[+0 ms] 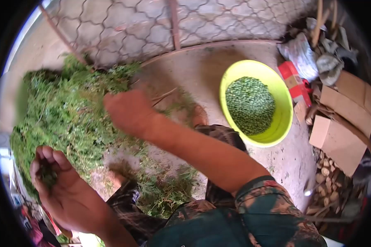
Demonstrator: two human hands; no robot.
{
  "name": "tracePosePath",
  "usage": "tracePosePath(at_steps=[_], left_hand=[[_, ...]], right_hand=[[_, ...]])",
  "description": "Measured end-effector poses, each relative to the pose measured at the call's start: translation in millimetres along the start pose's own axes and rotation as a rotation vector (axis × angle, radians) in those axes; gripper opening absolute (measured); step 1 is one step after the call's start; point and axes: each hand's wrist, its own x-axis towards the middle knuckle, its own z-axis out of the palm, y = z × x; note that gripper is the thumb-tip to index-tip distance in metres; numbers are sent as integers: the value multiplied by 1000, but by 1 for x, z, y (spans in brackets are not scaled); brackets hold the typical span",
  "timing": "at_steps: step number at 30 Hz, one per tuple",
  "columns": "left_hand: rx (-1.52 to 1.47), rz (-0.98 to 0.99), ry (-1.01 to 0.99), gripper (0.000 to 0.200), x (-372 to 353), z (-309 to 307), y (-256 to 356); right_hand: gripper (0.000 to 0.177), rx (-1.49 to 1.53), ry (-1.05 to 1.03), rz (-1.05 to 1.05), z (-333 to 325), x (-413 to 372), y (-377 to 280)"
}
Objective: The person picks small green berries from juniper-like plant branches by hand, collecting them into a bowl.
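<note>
1 left hand (57,183) clasped green sprigs (48,175); 1 right hand (127,111), grip unclear, hung over 1 plant heap (66,107); 1 seed-filled bowl (285,117), 2 cardboard boxes (338,142) beyond.

Glossy, smooth lime-yellow plastic for the bowl (283,117) at far right, filled with matt, pebbly green seeds (250,105). Soft, feathery, matt foliage (66,111) heaped at left, a tuft of it in the curled left hand (55,181). Thin, dull metal wire mesh (123,24) along the far edge. Rough, dusty concrete floor (202,70) beneath. Plain matt brown cardboard (342,136) at right, dry rough wood scraps (329,177) nearer. Patterned matt cloth on the near sleeve (272,206).
</note>
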Motion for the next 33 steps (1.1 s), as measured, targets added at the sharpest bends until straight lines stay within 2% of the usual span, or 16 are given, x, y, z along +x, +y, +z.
tracePosePath(at_steps=[2,3,5,8,9,11,13,14,15,16,18,21,23,27,31,33], left_hand=[[133,-184,-135,47,-17,59,-22],[602,-353,-169,40,-22,96,-40],[762,-491,-341,38,-26,111,-48],[734,-338,-83,29,-15,78,-45],[715,-418,-169,26,-11,64,-35],[791,-853,-441,24,-10,48,-23],[1013,-963,-791,23,-20,28,-34],[1071,-1010,-801,24,-28,17,-43],[1084,-981,-770,33,-31,11,-52],[894,-1164,-571,51,-28,6,-57],[497,-1083,-217,69,-34,-16,-71],[373,-904,-33,66,-26,-27,-68],[271,-888,120,63,-21,-32,-66],[154,-852,382,52,-27,-31,-58],[92,-819,448,44,-29,-44,-66],[205,-838,596,28,-28,-45,-70]], right_hand=[[10,32,-73,26,5,-4,-15],[8,154,-137,117,12,-7,-19],[7,271,-192,210,4,-8,-19],[9,226,-31,66,-6,-11,-15],[9,231,-30,75,-8,-10,-12],[18,327,-33,296,-11,1,-4],[19,434,215,293,-2,3,4],[19,460,349,255,13,7,7],[21,525,357,240,12,10,9],[23,614,350,215,8,7,11],[29,785,199,326,-12,5,2],[28,1028,141,339,-1,2,2],[27,1322,21,522,-10,2,-7],[22,1375,-59,497,-10,2,-23],[15,1303,-210,509,-15,0,-33],[20,1423,-298,498,-14,-4,-39]])
